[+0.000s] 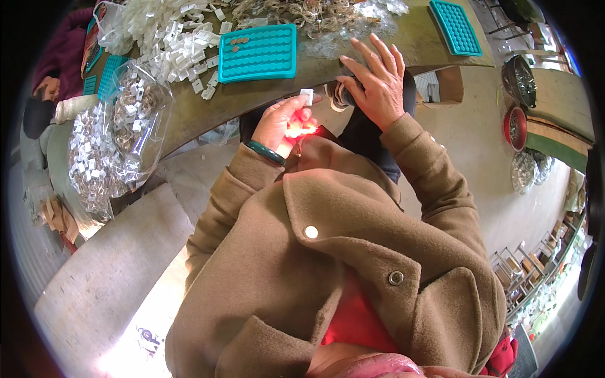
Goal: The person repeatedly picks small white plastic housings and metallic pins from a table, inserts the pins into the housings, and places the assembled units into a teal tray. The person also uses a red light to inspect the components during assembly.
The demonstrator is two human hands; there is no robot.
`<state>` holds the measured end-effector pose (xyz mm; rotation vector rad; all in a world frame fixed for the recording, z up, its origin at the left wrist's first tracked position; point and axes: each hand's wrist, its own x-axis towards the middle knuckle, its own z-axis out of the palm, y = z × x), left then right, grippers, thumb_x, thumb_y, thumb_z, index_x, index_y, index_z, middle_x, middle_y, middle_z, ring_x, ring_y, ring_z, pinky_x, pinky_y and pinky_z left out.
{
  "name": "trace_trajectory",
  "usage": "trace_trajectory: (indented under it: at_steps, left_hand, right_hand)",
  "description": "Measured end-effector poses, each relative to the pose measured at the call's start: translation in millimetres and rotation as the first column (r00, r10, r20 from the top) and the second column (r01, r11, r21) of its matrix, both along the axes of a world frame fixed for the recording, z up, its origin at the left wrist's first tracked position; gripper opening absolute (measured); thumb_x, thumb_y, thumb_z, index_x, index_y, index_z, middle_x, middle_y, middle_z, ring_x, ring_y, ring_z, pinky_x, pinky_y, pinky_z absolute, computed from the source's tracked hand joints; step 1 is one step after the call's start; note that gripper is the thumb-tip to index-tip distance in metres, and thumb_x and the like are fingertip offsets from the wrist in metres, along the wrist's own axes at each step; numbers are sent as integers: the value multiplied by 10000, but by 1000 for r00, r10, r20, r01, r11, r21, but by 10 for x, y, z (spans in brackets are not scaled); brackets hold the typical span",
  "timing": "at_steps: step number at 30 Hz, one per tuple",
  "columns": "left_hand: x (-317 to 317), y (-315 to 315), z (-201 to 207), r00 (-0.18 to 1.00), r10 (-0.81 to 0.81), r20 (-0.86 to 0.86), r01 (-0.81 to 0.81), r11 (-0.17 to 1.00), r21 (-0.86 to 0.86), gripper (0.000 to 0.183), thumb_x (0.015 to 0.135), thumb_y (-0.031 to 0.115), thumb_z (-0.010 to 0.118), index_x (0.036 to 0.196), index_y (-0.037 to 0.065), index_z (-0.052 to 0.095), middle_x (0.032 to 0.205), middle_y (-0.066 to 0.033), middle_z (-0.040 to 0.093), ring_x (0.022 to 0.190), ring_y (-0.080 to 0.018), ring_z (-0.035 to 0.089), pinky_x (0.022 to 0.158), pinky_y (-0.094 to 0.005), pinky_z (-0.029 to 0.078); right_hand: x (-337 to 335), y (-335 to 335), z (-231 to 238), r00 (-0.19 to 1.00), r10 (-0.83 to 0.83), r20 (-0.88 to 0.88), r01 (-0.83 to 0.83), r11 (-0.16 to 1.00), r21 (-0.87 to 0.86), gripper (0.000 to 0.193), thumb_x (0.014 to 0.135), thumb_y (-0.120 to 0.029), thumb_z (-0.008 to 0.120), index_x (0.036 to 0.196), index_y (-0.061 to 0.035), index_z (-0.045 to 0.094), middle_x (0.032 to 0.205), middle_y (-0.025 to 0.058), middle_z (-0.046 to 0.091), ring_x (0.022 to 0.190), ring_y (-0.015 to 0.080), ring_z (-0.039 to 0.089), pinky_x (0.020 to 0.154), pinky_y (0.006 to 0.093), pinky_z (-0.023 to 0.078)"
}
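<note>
A small white plastic piece (307,96) is pinched upright between the thumb and fingers of my left hand (278,123), just in front of the table's near edge. Red light falls across the lower fingers and wrist of that hand. My right hand (381,85) hovers at the table edge, fingers spread, with nothing visible in it. Near its fingertips lie clear plastic pieces (324,48). Beyond my left hand sits a teal tray (258,70) with rows of hollows; several small brown round pieces (238,41) rest in its far left part.
Loose white plastic pieces (183,44) are heaped at the back left, beside tangled brown cords (302,14). Another teal tray (455,26) lies at the far right of the table (428,47). Clear bags (142,120) of white pieces stand at left. Another person's hand (47,87) shows far left.
</note>
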<state>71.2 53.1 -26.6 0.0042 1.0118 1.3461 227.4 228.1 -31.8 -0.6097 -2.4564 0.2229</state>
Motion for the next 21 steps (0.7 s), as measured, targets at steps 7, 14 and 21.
trace_trajectory:
  at_steps: [7,14,21]
  left_hand:
    - [42,33,33,1000,-5,-15,4,999,-46,401,1021,332,502,1235,3,583,813,36,615,666,-51,568,552,-186,441]
    - [40,1,153,997,33,66,-34,999,16,389,1018,352,509,1204,25,609,919,-4,676,712,-54,585,589,-191,450]
    - [-50,-111,151,991,131,38,-135,984,114,332,999,330,554,1074,16,628,956,-81,679,857,-211,665,791,-340,538]
  right_hand:
    - [109,87,-125,977,158,-140,-163,986,-23,227,786,-94,707,1012,-115,695,1152,17,662,1159,247,567,992,420,424]
    - [-56,-225,113,881,-98,-464,-312,616,-723,84,894,3,609,966,-24,642,906,81,706,815,136,665,708,252,524]
    - [-286,-459,366,906,102,-410,-413,420,-808,219,979,-42,537,1168,0,642,833,4,616,722,67,568,666,208,479]
